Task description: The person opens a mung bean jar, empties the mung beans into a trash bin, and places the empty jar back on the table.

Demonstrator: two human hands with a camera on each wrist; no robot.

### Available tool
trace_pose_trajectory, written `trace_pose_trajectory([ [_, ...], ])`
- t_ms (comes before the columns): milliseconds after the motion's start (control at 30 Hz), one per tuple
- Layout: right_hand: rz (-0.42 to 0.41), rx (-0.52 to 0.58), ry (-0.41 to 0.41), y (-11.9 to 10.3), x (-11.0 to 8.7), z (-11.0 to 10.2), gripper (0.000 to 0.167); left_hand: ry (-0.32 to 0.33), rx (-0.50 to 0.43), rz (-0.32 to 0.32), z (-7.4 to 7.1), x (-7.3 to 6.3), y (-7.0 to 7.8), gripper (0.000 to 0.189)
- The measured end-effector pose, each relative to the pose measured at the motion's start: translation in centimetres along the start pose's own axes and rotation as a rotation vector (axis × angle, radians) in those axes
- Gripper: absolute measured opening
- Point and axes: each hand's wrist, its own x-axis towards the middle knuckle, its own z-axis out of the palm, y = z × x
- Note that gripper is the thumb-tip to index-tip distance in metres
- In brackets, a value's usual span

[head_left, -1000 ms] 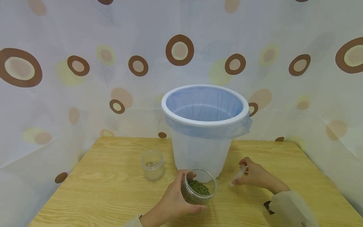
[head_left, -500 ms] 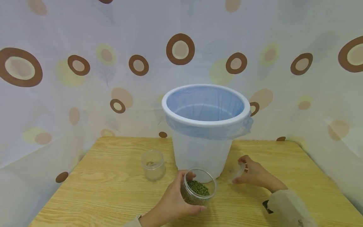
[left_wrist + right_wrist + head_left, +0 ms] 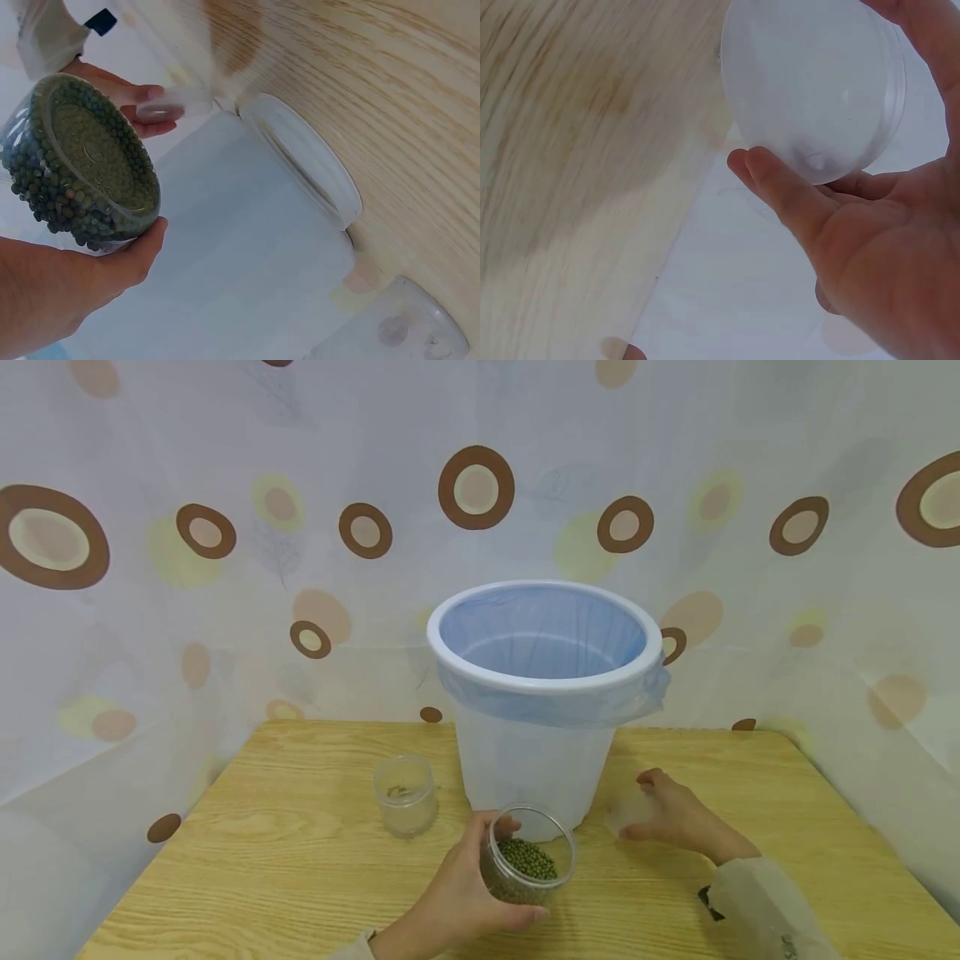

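Note:
My left hand (image 3: 465,893) grips a clear jar (image 3: 564,852) part filled with green mung beans (image 3: 527,857), tilted with its open mouth facing up toward the head camera. In the left wrist view the beans (image 3: 94,157) show through the jar's base. At the right, my right hand (image 3: 678,817) holds a round clear lid (image 3: 628,810) by its edge, between thumb and fingers. The right wrist view shows the lid (image 3: 810,82) broad face on, over the wooden table. Lid and jar are apart, one on each side of the bin's foot.
Behind the hands stands a white bin (image 3: 528,760) lined with a blue bag (image 3: 555,710). Left of it sits a second clear jar (image 3: 406,814), uncapped, with a few small brownish bits inside. A patterned sheet (image 3: 300,468) surrounds the wooden table (image 3: 300,852).
My right hand has shifted slightly up and right and turned the lid, which was closer to edge-on before. The left hand with its jar of mung beans has stayed nearly still.

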Motion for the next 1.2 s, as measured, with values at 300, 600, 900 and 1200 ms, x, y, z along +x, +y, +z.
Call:
trace_pose_trajectory([
  [300, -0.014, -0.033, 0.026, 0.0, -0.1, 0.2, 0.087, 0.009, 0.007, 0.007, 0.1, -0.1, 0.0, 0.079],
  [600, 0.061, -0.094, 0.011, 0.2, 0.2, 0.4, 0.090, 0.010, 0.020, -0.002, 0.1, -0.2, 0.3, 0.081],
  [900, 0.091, -0.094, 0.002, 1.1, 0.7, 0.9, 0.089, 0.013, 0.004, 0.002, 0.3, -0.3, 0.4, 0.080],
  [1200, 0.104, -0.099, -0.004, 0.9, 0.8, 1.2, 0.089, 0.017, -0.008, -0.005, 0.3, -0.3, 0.4, 0.082],
])
